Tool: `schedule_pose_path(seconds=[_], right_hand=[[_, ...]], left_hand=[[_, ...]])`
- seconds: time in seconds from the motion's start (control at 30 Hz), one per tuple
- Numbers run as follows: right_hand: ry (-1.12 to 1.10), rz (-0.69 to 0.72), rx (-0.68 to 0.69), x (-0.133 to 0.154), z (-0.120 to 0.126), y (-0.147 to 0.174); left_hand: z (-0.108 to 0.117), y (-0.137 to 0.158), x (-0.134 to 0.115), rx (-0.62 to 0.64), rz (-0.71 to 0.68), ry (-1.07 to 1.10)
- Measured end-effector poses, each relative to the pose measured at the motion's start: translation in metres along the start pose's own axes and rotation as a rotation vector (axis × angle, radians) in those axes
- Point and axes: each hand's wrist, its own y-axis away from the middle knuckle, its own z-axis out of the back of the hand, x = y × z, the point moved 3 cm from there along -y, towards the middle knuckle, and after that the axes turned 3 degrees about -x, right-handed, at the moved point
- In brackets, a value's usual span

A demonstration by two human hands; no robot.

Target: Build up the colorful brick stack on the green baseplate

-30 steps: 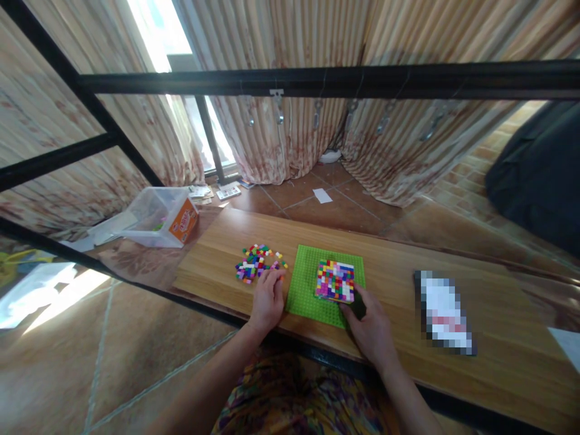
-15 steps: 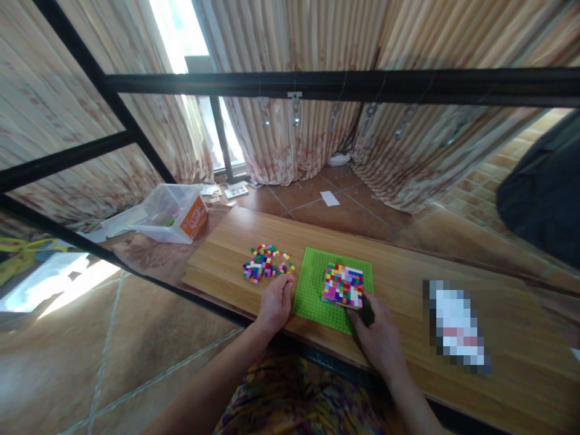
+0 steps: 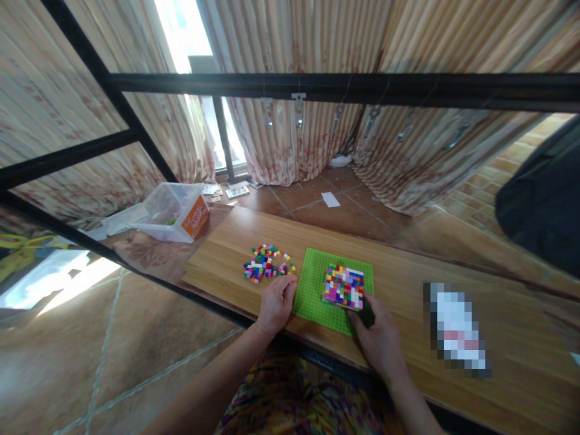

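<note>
Green baseplate [image 3: 312, 287] bears approx. sq. multicol. brick block [image 3: 343, 287].

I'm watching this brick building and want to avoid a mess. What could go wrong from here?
The left hand is close to the loose bricks, so a careless sweep might scatter them.

The right hand is at the near right corner of the brick block; a hard push might shift the block, though whether it is fixed to the green baseplate can't be told.
</note>
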Motion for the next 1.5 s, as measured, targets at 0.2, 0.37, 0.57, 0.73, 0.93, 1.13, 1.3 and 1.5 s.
schedule_pose_path(seconds=[0.2,0.37,0.57,0.73,0.93,1.13,1.3,1.5], right_hand=[[-0.003,-0.018,0.009,-0.0019,-0.0004,-0.0004],[-0.004,-0.008,0.012,-0.0028,-0.0013,-0.0006],[-0.021,-0.004,0.007,-0.0008,-0.0005,-0.0001],[-0.005,-0.004,-0.001,0.0005,0.0003,-0.0002],[-0.008,0.015,0.001,0.0011,0.0008,-0.0006],[-0.006,0.016,-0.002,0.0013,0.0011,-0.0004],[-0.006,0.008,-0.003,0.0011,0.0006,-0.0004],[-0.011,0.001,0.004,0.0001,0.0001,-0.0004]], left_hand=[[-0.0024,-0.0008,0.0028,-0.033,-0.004,-0.105],[-0.0049,-0.001,0.0037,-0.029,0.002,-0.147],[-0.0052,-0.001,0.0039,-0.018,-0.009,-0.162],[-0.0057,-0.0007,0.0042,-0.012,0.004,-0.186],[-0.0051,-0.0009,0.0034,-0.015,-0.008,-0.19],[-0.0051,-0.0009,0.003,-0.014,0.005,-0.189],[-0.0054,-0.0012,0.0035,-0.017,-0.011,-0.183],[-0.0059,-0.001,0.0047,-0.013,-0.016,-0.166]])
